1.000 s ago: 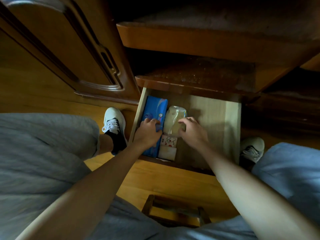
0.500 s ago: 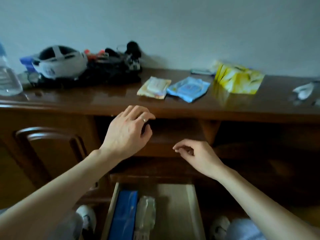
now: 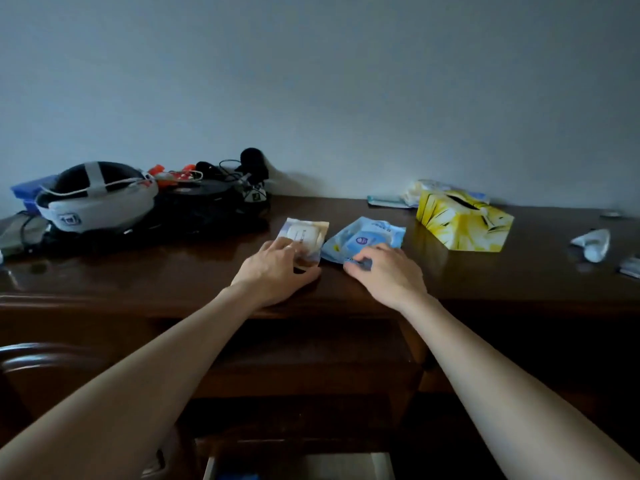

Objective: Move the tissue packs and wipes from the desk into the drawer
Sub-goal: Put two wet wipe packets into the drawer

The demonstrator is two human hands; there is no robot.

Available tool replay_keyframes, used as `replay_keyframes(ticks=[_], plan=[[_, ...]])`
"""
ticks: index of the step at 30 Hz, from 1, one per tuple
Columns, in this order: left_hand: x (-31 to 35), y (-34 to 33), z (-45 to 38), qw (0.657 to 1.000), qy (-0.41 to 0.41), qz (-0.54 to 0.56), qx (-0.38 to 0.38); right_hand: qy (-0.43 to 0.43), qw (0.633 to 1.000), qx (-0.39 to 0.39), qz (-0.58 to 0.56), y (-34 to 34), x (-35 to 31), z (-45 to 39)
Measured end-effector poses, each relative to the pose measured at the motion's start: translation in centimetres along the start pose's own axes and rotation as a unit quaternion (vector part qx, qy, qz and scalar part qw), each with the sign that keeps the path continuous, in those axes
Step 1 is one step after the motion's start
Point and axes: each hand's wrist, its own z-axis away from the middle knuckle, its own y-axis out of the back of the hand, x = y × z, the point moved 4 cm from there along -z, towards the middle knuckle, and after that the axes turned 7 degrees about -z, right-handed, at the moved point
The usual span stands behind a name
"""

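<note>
Two flat wipes packs lie side by side on the dark wooden desk (image 3: 145, 271). My left hand (image 3: 277, 271) rests on the near end of the beige wipes pack (image 3: 306, 232), fingers curling around its edge. My right hand (image 3: 388, 271) covers the near corner of the blue wipes pack (image 3: 367, 237), fingers closing on it. A yellow tissue pack (image 3: 464, 223) stands to the right, with smaller packs (image 3: 391, 200) behind it by the wall. The open drawer (image 3: 301, 465) shows at the bottom edge, with something blue inside.
A white and black headset (image 3: 93, 199) and a tangle of black cables and gear (image 3: 214, 199) fill the desk's left back. Small white items (image 3: 592, 242) lie at the far right. A dark chair back (image 3: 41, 358) sits at lower left.
My view rose from the drawer to the desk top. Both hands left the packs in the drawer, lifted, and reached forward onto the two wipes packs on the desk.
</note>
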Motion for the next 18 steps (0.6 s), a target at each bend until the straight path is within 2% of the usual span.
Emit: replay_keyframes(ticks=[3,7,10,13,14,15,16,17,18], plan=[[0.4,0.5,0.8,0.999,-0.010,-0.015,0.048,0.001,0.997,0.079,-0.001,0.1,-0.7,0.0],[1.3,1.6,3.0,0.988,-0.023,-0.058,0.139,-0.039,0.989,0.135,-0.041,0.6,-0.8,3.0],[1.8,2.1,5.3,0.983,-0.059,-0.056,0.162,-0.009,0.978,0.194,-0.079,1.6,-0.9,7.4],[2.2,2.6,8.4,0.977,-0.122,-0.091,0.150,0.011,0.941,0.284,-0.182,2.5,-0.4,13.5],[2.2,2.6,9.1,0.974,-0.127,-0.130,0.138,-0.019,0.918,0.297,-0.262,2.1,0.0,15.2],[2.3,2.5,9.6,0.970,-0.122,-0.167,0.131,-0.082,0.876,0.295,-0.372,1.6,0.3,16.3],[2.5,2.5,10.0,0.966,-0.111,-0.197,0.125,-0.169,0.801,0.273,-0.505,0.9,0.5,16.9],[2.9,2.6,10.4,0.964,-0.098,-0.216,0.119,-0.250,0.694,0.245,-0.629,0.0,0.7,17.2],[3.5,2.7,10.9,0.965,-0.089,-0.219,0.115,-0.303,0.605,0.215,-0.705,-0.7,0.8,17.4]])
